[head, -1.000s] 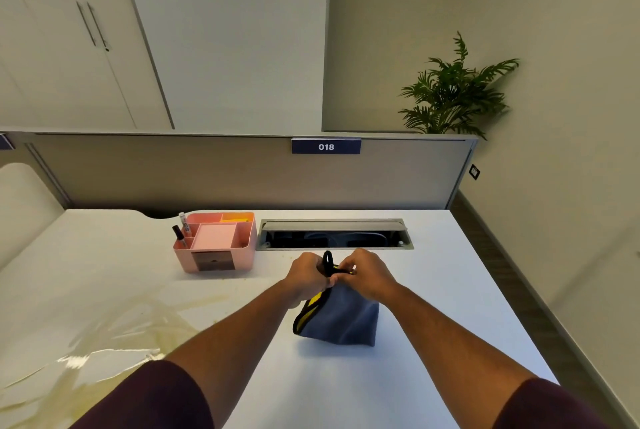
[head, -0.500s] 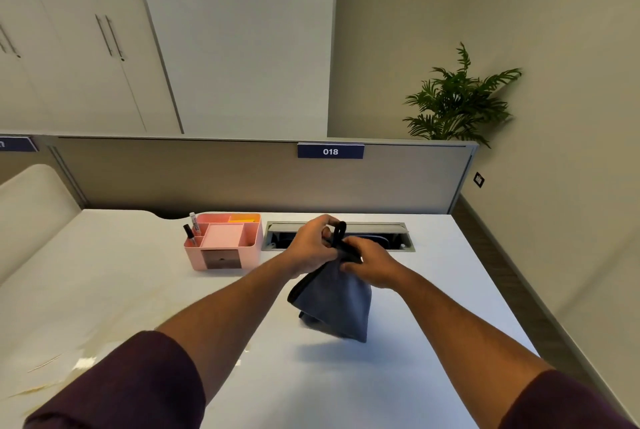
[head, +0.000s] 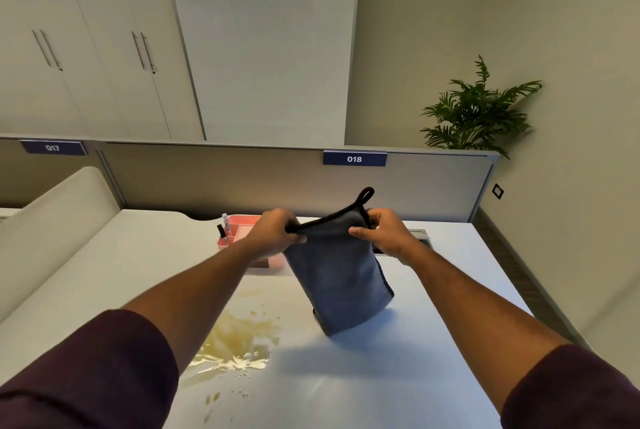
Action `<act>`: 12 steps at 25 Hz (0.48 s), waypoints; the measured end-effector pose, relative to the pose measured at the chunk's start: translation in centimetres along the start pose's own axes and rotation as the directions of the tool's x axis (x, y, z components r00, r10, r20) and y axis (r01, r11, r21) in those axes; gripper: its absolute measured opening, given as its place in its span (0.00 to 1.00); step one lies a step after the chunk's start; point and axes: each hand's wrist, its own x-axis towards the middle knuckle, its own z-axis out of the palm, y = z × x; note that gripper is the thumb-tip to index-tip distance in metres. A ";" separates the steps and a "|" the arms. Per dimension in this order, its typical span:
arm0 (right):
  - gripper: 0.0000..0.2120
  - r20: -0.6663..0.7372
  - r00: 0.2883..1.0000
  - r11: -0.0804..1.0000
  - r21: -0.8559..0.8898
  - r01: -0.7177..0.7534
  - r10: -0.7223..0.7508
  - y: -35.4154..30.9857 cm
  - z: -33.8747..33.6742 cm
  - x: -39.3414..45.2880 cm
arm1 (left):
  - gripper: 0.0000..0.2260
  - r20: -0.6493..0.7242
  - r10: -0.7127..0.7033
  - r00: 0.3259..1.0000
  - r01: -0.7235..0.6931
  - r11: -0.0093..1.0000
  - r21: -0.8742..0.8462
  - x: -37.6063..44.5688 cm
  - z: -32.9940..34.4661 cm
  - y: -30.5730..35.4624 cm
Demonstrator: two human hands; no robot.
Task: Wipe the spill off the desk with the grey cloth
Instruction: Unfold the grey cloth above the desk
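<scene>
Grey cloth with black edging and hanging loop (head: 337, 276) hangs at frame centre, long axis vertical, pinched along its top edge by left hand (head: 275, 236) and right hand (head: 384, 233). Yellowish spill (head: 239, 342) lies lower left on the white worktop (head: 433, 342), nearer the left hand. Half a second ago the cloth hung bunched; now it is spread.

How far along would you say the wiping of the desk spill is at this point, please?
Done: the grey cloth is picked up, hanging clear of the desk. In hand: the left hand and right hand pinch its top edge, holding it spread. Left: all the wiping. The yellowish spill lies untouched on the desk, below and left of the cloth.
</scene>
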 end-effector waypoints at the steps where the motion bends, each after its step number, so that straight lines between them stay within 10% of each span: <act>1: 0.13 -0.046 0.999 1.000 0.007 -0.015 0.015 -0.7 0.4 0.5 | 0.06 -0.048 -0.007 0.999 0.004 0.998 -0.060 0.3 -1.1 -0.1; 5: 0.13 -0.196 0.980 0.993 0.112 -0.020 0.042 -4.4 0.7 2.3 | 0.09 -0.258 -0.146 0.955 0.023 0.904 -0.427 1.4 -4.7 0.8; 12: 0.09 -0.408 0.912 0.992 0.094 0.088 -0.042 -7.8 -1.7 1.2 | 0.09 -0.365 0.042 0.930 -0.206 0.882 -0.423 1.3 -7.8 3.6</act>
